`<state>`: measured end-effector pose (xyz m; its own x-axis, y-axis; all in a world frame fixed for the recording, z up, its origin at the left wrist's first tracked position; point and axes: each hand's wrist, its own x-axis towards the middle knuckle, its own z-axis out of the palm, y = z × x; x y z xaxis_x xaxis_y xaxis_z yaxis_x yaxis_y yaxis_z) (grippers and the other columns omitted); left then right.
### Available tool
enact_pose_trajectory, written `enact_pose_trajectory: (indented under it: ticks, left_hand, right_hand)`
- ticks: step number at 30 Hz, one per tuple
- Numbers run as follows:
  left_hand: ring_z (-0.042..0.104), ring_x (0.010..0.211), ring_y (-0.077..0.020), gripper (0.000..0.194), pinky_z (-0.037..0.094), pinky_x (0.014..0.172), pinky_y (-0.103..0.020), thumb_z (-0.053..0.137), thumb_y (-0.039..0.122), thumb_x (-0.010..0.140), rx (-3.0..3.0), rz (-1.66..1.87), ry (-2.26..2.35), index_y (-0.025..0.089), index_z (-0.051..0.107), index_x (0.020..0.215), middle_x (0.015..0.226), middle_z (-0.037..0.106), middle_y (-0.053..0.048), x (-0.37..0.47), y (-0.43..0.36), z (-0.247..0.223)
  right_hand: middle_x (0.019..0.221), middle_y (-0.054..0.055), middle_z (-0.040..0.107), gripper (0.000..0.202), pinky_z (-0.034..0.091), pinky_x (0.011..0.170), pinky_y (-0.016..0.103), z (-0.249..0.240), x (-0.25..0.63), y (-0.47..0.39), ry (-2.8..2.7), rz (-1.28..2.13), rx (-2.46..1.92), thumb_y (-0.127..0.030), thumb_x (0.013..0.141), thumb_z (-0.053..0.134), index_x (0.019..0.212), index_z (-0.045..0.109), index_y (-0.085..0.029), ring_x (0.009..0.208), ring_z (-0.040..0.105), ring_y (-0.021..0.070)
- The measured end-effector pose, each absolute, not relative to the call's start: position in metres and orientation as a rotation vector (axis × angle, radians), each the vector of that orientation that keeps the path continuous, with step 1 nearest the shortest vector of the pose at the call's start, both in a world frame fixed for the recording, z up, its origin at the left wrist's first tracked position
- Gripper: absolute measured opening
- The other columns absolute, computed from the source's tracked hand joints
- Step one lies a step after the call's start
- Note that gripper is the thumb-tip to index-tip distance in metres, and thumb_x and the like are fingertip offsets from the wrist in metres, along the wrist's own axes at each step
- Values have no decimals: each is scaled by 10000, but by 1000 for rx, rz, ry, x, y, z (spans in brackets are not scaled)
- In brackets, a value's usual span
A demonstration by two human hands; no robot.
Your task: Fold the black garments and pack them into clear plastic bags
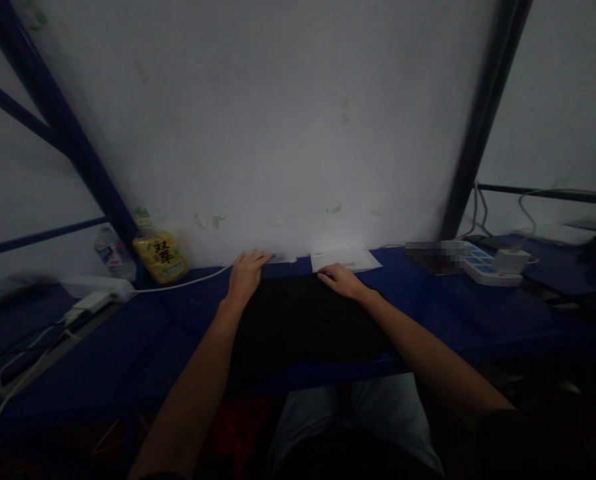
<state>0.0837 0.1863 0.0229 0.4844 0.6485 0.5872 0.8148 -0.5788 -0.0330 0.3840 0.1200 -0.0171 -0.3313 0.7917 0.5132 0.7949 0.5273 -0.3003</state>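
Observation:
A black cloth lies spread on the blue table, its near edge reaching the table's front edge. At the cloth's far left corner is my left hand, its fingers close together and pointing right; what lies under them is hidden. My right hand rests at the far right part of the cloth, with fingertips on its far edge. Whether the fingers pinch the fabric is too dark to tell.
White papers lie against the wall behind the cloth. A yellow-labelled bottle, a clear bottle and a white power strip stand at left. Another power strip is at right. A white cable crosses the table.

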Motion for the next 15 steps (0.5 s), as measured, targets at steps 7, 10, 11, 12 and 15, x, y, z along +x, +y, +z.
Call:
enact_pose_trajectory:
  ticks: [7, 10, 11, 12, 15]
  left_hand:
    - [289, 1380, -344, 464, 194, 1067, -633, 290, 438, 981, -2594, -314, -1614, 299, 463, 1388, 1486, 385, -86, 76, 203, -2]
    - [391, 1316, -276, 439, 247, 1093, -490, 365, 489, 952, -2699, -398, -1333, 290, 578, 1280, 1410, 486, -56, 84, 193, 7]
    - [455, 1256, -250, 434, 297, 1070, -430, 379, 504, 944, -2765, -396, -1248, 279, 613, 1232, 1349, 542, -53, 86, 189, 11]
    - [515, 1179, -229, 430, 345, 1028, -378, 394, 515, 935, -2827, -381, -1189, 262, 644, 1176, 1268, 599, -53, 89, 186, 15]
    - [597, 965, -208, 358, 421, 883, -307, 494, 499, 883, -2899, -322, -1159, 219, 682, 1003, 1030, 679, -52, 91, 181, 21]
  right_hand:
    - [1240, 123, 607, 394, 350, 1041, 380, -25, 384, 124, -2372, -38, -1144, -371, 943, 447, 1226, 606, -149, 1184, 512, 234]
    - [1355, 140, 523, 447, 308, 1073, 423, -28, 387, 128, -2383, -26, -1183, -330, 912, 480, 1313, 542, -144, 1273, 438, 262]
    - [1383, 138, 499, 466, 301, 1076, 435, -28, 387, 129, -2392, -8, -1185, -302, 891, 499, 1331, 526, -152, 1288, 423, 268]
    - [1393, 132, 490, 476, 300, 1074, 442, -28, 387, 130, -2403, 16, -1179, -272, 869, 515, 1332, 528, -163, 1289, 422, 271]
    - [1322, 113, 551, 426, 321, 1050, 435, -25, 386, 130, -2413, 64, -1156, -212, 819, 541, 1238, 611, -182, 1225, 475, 267]
